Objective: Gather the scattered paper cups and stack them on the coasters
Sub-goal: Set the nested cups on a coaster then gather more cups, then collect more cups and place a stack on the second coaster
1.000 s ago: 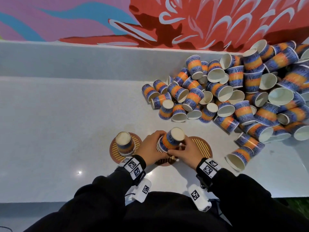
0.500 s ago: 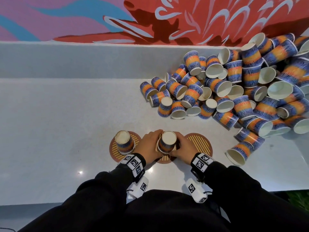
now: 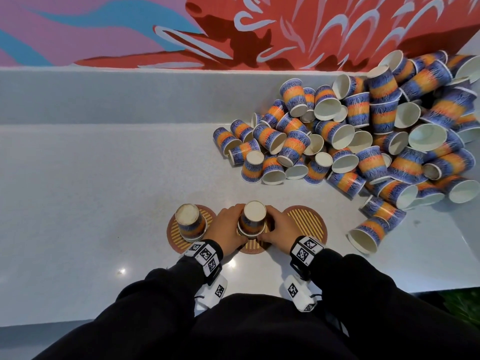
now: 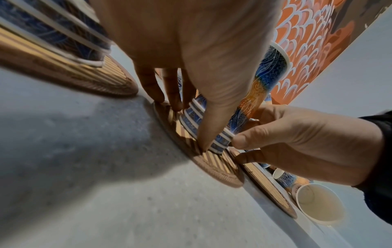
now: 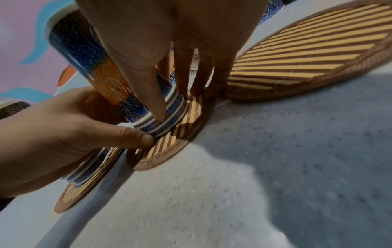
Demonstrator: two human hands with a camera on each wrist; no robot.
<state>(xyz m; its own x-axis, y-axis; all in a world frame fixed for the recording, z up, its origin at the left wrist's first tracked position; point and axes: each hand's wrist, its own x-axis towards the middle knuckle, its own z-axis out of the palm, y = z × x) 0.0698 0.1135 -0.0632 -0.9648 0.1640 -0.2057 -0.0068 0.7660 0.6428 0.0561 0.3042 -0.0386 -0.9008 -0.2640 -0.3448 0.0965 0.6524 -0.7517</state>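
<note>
Nearest, two black sleeves (image 3: 161,294) with tagged wristbands reach over the edge of a pale grey speckled desk (image 3: 91,203). The left hand (image 3: 226,229) and right hand (image 3: 279,229) curl round a stack (image 3: 253,219) of upside-down cups from either side, thumbs and fingers pinching its lower rims. The stack stands on the middle coaster (image 3: 253,246), its bottom rim touching the striped mat in both wrist views. Just left, a second stack (image 3: 191,223) sits on the left coaster (image 3: 175,239), untouched. Just right, the right coaster (image 3: 307,224) lies bare, its edge meeting the middle one. Farther back and to the right, a heap of cups (image 3: 363,141) in blue and orange lies tumbled on the desk, one stray cup (image 3: 368,232) near the right coaster. Behind runs a grey ledge (image 3: 130,94), then a wall mural (image 3: 233,29) in pink, blue and red.
</note>
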